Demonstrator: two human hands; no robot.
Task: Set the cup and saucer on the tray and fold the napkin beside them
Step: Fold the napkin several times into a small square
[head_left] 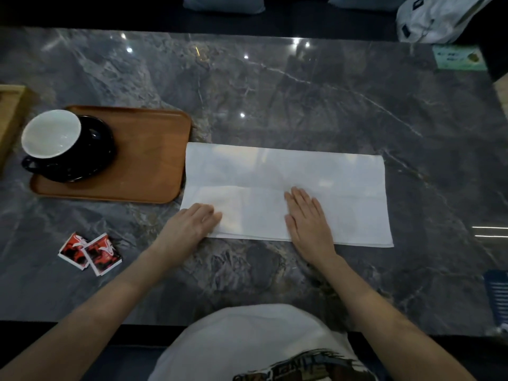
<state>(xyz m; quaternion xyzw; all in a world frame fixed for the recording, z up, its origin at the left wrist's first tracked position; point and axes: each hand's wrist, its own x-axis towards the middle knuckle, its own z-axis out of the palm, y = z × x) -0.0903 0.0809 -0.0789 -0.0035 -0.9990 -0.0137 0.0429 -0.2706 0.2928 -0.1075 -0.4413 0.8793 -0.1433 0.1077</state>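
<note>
At the left of the frame the cup (51,133), white inside and dark outside, stood on its dark saucer (90,149) at the left end of the wooden tray (148,160), so that part of the task looked done. Below the tray, at lower left, two red sachets (90,254) lay overlapping on the grey marble table (302,92). Just right of the tray, its left edge close to the tray's rim, the white napkin (343,193) lay spread in a long strip across the middle of the frame, with a fold line showing along its length. The left hand (189,226) rested at the napkin's lower left corner, fingers loosely curled on the sheet, gripping nothing that could be seen. The right hand (308,218) lay open and flat, palm down, on the napkin's lower middle, pressing it to the table. The napkin seemed thin, light and limp; it would likely slide on the polished stone, so one hand should pin it while the other pinches a corner or short edge to carry it over. At upper right sat a white bag (439,17) and a green card (459,57).
</note>
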